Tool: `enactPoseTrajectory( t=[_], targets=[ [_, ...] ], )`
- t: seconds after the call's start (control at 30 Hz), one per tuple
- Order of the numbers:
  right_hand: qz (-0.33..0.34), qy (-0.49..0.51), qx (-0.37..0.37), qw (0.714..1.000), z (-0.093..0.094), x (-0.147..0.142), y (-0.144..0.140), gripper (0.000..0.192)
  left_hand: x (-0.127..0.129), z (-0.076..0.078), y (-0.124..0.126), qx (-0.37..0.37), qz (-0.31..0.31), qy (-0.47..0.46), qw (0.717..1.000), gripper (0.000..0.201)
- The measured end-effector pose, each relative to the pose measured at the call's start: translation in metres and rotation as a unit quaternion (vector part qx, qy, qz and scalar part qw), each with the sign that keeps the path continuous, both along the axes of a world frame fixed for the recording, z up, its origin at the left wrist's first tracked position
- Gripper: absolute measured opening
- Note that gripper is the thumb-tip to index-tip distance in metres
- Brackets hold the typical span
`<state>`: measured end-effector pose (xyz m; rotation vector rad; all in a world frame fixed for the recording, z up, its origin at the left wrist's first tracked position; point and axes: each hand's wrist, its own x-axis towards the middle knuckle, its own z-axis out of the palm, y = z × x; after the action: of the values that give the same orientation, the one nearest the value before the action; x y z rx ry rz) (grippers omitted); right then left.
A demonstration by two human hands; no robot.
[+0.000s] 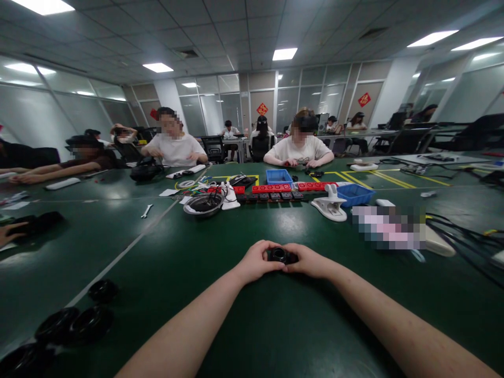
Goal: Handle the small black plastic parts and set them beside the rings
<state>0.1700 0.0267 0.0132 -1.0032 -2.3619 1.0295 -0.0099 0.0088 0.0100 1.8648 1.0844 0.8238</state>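
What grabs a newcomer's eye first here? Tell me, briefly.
First, the left hand and right hand meeting at centre over the green table, both gripping a small black ring part. Next, the red strip and blue bins beyond, then the black rings at lower left.

- Green table (275, 325) marked with pale lines and yellow tape.
- Black rings (74, 323) lying at the near left edge, one smaller ring (103, 290) just beyond them.
- Metal bowl (203, 205) with black cables in it, near the table's middle.
- Small wrench (146, 211) left of the bowl.
- Row of red blocks (271, 187), with dark blocks (275, 197) just in front.
- Two blue bins (279, 176) (355, 194) to either side of a white clamp (331, 206).
- Black cables (464, 236) at the right.
- Two people in white shirts (175, 149) (300, 148) seated across the table.
- A co-worker's hand (10, 233) at the left edge.
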Motion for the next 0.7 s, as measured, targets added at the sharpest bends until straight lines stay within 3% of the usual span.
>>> enactPoseTrajectory(
  t=[0.43,0.7],
  targets=[
    [-0.021,-0.012,-0.007,1.000,-0.0028,-0.0004,0.0010,0.032,0.0019,0.0000,-0.0008,-0.008,0.014,-0.003,1.000,0.046],
    [-0.079,-0.047,0.009,0.996,-0.0091,-0.0017,0.0032,0.030,0.0094,-0.0081,-0.0033,0.021,0.079,0.002,0.997,0.042]
  ],
)
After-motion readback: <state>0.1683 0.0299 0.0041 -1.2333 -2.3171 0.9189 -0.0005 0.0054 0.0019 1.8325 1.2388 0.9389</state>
